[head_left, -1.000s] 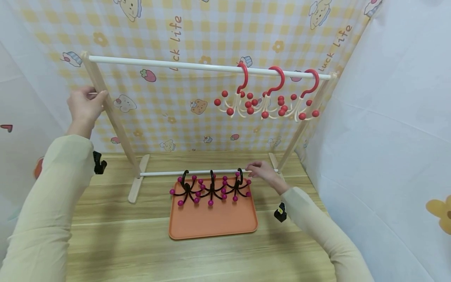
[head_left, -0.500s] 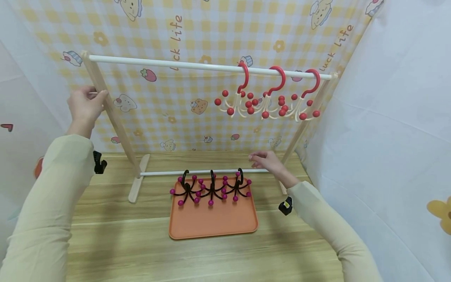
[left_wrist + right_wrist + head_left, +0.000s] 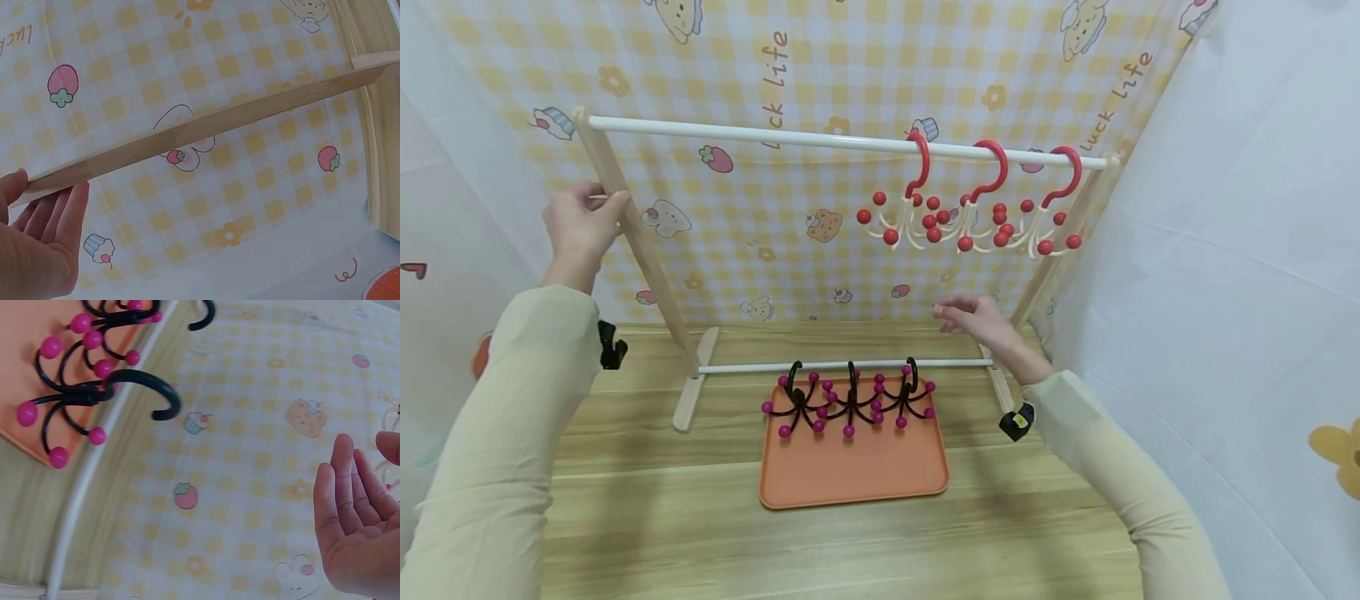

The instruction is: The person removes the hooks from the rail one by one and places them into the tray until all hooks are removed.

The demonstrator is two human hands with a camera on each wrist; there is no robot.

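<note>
— Fingers first: what are yours doing?

— Fingers of my left hand (image 3: 580, 227) curl round the slanted wooden leg (image 3: 634, 242) of the rack (image 3: 842, 143), at the upper left of the frame. My right hand (image 3: 981, 321) hangs in the air with fingers loose and nearly straight, holding nothing.

— Go from big to small. What's around?

— The rack spans the frame, its white top bar running left to right. An orange tray (image 3: 853, 467) lies on the wooden table (image 3: 700, 533) at bottom centre. Three red hangers (image 3: 992, 200) hang on the top bar at upper right. Three black hangers (image 3: 850, 400) with pink balls hook onto the low white bar (image 3: 842, 365), their arms resting over the tray.

— Which lies nearest your free hand?

— It sits between the two sets: the red ones are above it, slightly to the right; the black ones below and to the left. My right hand is much nearer both than my left.

— And which way do they point?

— The red hangers hang down, hooks on top, arms splayed below. The black ones lie tipped toward me, hooks at the far end on the low bar.
</note>
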